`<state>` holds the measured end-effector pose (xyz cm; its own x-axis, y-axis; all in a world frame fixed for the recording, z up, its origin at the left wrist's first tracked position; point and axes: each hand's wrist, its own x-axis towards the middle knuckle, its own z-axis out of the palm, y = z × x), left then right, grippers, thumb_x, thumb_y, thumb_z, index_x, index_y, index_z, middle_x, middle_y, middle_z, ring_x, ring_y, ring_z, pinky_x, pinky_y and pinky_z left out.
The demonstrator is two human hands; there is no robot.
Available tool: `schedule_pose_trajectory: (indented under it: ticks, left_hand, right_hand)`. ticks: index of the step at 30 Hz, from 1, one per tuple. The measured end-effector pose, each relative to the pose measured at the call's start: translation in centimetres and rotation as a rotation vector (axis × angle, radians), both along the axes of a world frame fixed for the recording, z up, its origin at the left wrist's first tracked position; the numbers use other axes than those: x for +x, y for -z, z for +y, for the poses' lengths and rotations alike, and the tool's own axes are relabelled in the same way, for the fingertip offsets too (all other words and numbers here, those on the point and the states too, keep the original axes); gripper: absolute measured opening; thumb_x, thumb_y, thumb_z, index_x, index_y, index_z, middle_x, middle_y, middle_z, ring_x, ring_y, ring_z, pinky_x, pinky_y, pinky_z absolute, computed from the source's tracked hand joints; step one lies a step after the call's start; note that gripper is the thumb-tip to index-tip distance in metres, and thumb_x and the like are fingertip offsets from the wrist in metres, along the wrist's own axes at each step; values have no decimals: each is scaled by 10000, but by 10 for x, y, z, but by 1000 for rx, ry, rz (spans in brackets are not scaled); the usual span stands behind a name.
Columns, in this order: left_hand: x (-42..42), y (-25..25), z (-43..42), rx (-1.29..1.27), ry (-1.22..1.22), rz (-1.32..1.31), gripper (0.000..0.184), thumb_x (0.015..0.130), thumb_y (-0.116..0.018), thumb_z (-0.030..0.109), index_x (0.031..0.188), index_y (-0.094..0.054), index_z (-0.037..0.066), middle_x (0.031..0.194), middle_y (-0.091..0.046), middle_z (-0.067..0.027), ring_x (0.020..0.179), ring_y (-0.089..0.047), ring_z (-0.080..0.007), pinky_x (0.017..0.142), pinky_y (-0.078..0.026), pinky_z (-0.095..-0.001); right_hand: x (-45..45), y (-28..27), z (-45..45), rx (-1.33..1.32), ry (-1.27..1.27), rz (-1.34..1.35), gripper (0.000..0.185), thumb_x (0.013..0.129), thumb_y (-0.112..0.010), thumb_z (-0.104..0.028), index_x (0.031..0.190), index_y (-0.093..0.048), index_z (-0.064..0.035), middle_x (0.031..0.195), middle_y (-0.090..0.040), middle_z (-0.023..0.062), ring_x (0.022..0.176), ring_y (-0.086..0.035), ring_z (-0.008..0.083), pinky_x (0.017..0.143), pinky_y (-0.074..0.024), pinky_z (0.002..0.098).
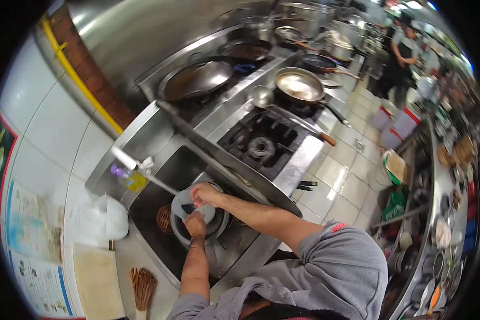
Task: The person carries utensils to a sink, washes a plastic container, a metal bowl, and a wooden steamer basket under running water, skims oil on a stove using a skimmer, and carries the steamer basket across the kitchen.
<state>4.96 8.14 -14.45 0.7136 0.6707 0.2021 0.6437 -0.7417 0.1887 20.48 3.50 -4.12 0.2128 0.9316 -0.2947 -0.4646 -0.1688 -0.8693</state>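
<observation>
Both my hands are over the sink point(144, 213). My left hand point(196, 225) is closed on the near edge of a pale, translucent round plastic container point(180, 214). My right hand point(205, 194) is at the far side of the container, its fingers curled together; what they hold, if anything, is hard to make out. Beneath is a round metal pot point(222, 224), partly covered by my hands and the container. The white faucet point(154, 180) reaches toward the container from the left. A brown perforated object point(164, 218) lies beside the pot in the sink.
Left of the sink are a yellow-liquid bottle point(135, 182), a white tub point(112, 217), a cutting board point(97, 282) and a bamboo brush point(142, 285). Beyond the sink, the stove point(261, 148) holds a wok point(196, 80), a pan point(298, 85) and a ladle point(263, 96). A person point(402, 58) stands farther back.
</observation>
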Motion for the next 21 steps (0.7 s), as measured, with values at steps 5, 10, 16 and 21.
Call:
schedule_pose_trajectory:
  ticks: [5, 10, 16, 21]
  left_hand:
    - [4, -11, -7, -29, 13, 45, 183, 745, -588, 244, 846, -557, 95, 906, -553, -54, 943, -487, -272, 825, -333, -583]
    - [-4, 28, 12, 58, 71, -22, 263, 754, -581, 267, 893, -582, 44, 966, -567, -134, 943, -502, -305, 781, -384, -482]
    - [20, 45, 57, -178, 196, -21, 427, 735, -611, 222, 990, -516, -108, 989, -552, -243, 918, -526, -355, 815, -400, -444]
    - [41, -20, 69, -924, 273, 13, 348, 753, -585, 269, 866, -575, -60, 763, -585, -163, 693, -565, -260, 659, -465, -380]
  right_hand:
    - [-17, -15, -106, -23, 149, -189, 157, 730, -524, -10, 886, -536, 0, 743, -562, 50, 595, -541, 116, 500, -466, 237]
    - [-30, -24, -212, -14, 164, -196, 253, 696, -517, 35, 948, -532, 24, 817, -547, 70, 645, -554, 131, 542, -477, 253]
    - [-34, -29, -369, 7, 360, -171, 240, 732, -488, 16, 969, -529, 24, 811, -555, 89, 653, -572, 155, 538, -485, 272]
    - [-42, 26, -506, -166, 705, -53, 223, 753, -509, -35, 973, -531, -5, 771, -565, 74, 635, -570, 145, 546, -490, 271]
